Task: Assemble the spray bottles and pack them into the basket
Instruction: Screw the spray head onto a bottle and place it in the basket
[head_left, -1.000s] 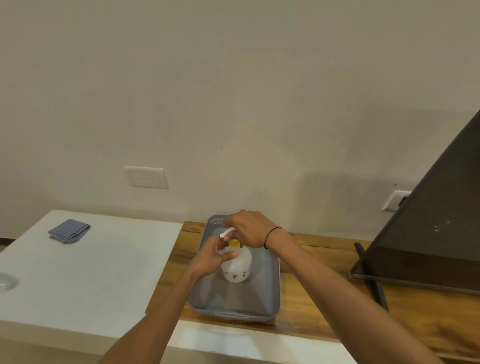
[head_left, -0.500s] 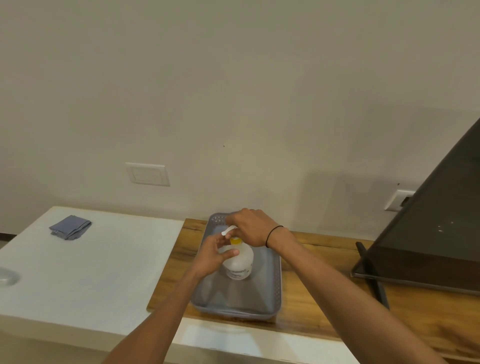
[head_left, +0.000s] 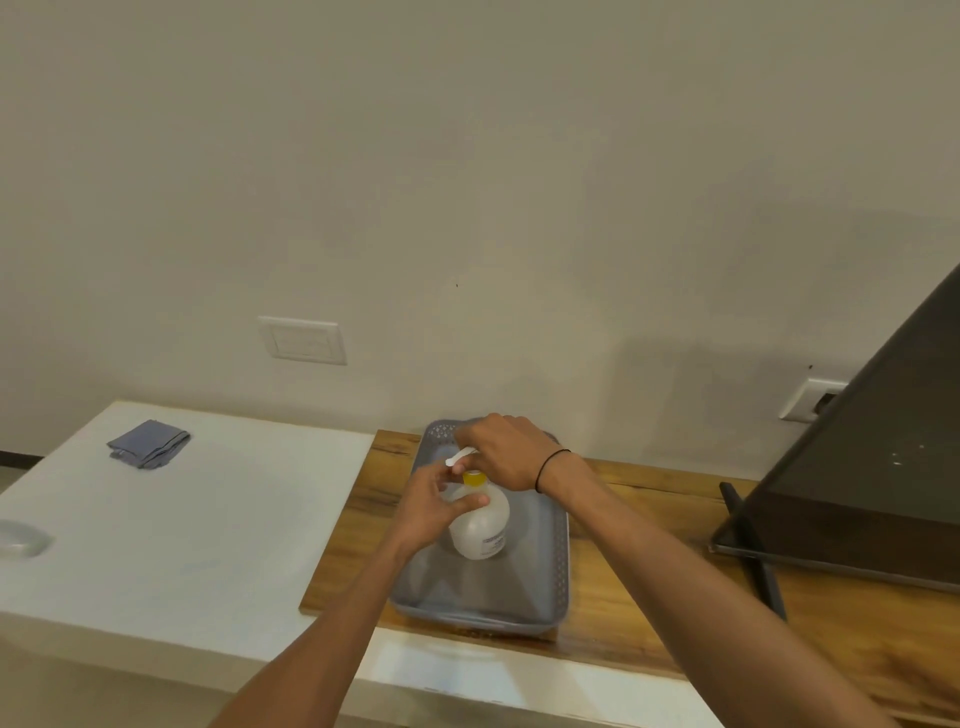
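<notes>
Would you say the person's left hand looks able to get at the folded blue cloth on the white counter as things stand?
Probably yes. The cloth lies in the open on the white counter, with nothing between. But the left hand is steadying the bottle over the basket and would have to let go first.

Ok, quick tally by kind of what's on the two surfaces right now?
Spray bottle: 1
Grey basket: 1
Folded blue cloth: 1
Dark screen: 1
Clear object at the left edge: 1
Total: 5
</notes>
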